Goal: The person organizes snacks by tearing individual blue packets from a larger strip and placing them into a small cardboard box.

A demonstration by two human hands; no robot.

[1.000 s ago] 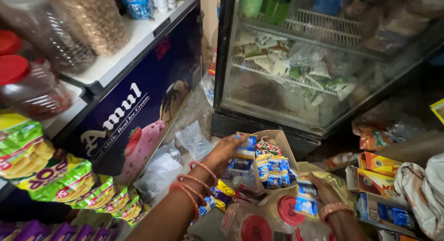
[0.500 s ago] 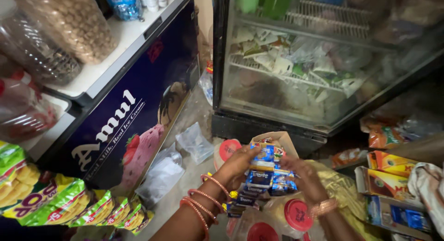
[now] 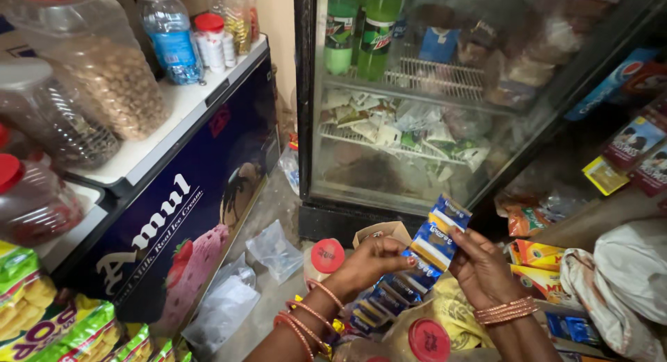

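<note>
A hanging strip of small blue snack packets (image 3: 424, 252) runs between both hands at the bottom centre. My left hand (image 3: 368, 263), with orange bangles on the wrist, pinches the strip's lower part. My right hand (image 3: 481, 265) grips the upper packets from the right side. Below the hands sit an open brown cardboard box (image 3: 381, 232), yellow packets (image 3: 451, 313) and jars with red lids (image 3: 327, 256).
A glass-door fridge (image 3: 445, 98) with green bottles and pouches stands ahead. A blue chest freezer (image 3: 180, 195) on the left carries plastic jars and a water bottle. Snack strips hang at the lower left (image 3: 42, 320). Cartons and a white cloth (image 3: 625, 278) lie at the right.
Both hands lifted the blue packet strip out of the cardboard box and raised it. My right hand moved up to grip its top end. The view tilted upward.
</note>
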